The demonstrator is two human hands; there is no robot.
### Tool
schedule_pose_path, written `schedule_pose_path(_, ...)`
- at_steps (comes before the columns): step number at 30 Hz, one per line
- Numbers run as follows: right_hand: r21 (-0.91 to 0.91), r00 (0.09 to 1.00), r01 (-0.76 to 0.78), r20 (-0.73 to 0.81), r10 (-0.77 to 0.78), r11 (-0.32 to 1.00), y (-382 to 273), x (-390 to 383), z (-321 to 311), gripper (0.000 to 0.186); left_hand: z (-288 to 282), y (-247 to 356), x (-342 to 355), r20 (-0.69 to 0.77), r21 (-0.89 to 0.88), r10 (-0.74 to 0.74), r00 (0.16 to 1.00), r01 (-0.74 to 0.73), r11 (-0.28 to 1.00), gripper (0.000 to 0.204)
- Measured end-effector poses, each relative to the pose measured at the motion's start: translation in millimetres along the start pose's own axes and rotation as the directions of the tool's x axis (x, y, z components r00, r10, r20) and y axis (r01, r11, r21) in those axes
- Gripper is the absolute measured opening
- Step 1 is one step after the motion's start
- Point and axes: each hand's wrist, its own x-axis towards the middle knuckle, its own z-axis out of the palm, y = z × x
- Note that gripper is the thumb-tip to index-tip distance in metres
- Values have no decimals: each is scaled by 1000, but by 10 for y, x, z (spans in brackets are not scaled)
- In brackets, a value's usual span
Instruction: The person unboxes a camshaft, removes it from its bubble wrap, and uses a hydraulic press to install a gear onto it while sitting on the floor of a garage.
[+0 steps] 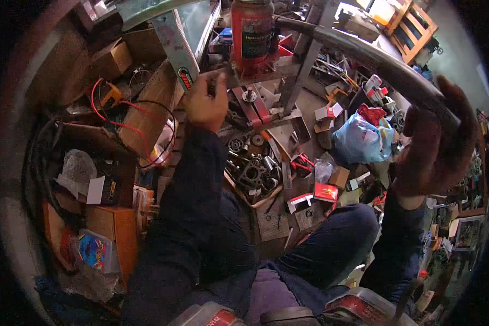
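Observation:
A red bottle jack (237, 27) stands upright in a steel press frame (301, 76), straight ahead of me. From its side a long dark lever bar (375, 51) sweeps out to the right. My right hand (437, 144) is closed around the bar's outer end. Beside the left post (171, 41) of the frame, my left hand (207, 103) is closed, fingers curled, close to a flat metal edge below the jack; what it grips, if anything, is hidden. Under the jack sits a red metal part (247, 111) with a round silver piece (249, 95) on top.
Between my knees a tray (263, 202) holds several greasy metal parts. A light-blue plastic bag (358, 138) and a red-and-white box (326, 191) lie to the right. Cardboard boxes (152, 119) and a red cable (99, 108) are at left. A wooden pallet (413, 30) stands far right.

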Motion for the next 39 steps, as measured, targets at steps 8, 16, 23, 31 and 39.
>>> schedule_pose_path(8, 421, 762, 19, 581, -285, 907, 396, -936, -16, 40, 158, 95, -112, 83, -86, -25, 996, 32, 996, 19)
schedule_pose_path(16, 95, 785, -325, 581, 213, 941, 676, -1558, 921, 65, -37, -30, -16, -70, -135, -98, 993, 88, 987, 20)
schedule_pose_path(23, 113, 658, -398, 727, 198, 910, 1001, -1242, 1724, 29, 74, -109, -51, -75, 3, 71, 995, -71, 997, 24)
schedule_pose_path(31, 131, 678, -417, 704, 212, 899, 937, -1259, 1848, 26, -27, -367, -24, -23, -77, 49, 999, -50, 996, 21)
schedule_pose_path(39, 142, 689, -412, 695, 205, 900, 842, -1261, 1957, 24, -163, -66, 22, 121, -176, -135, 984, 155, 972, 17)
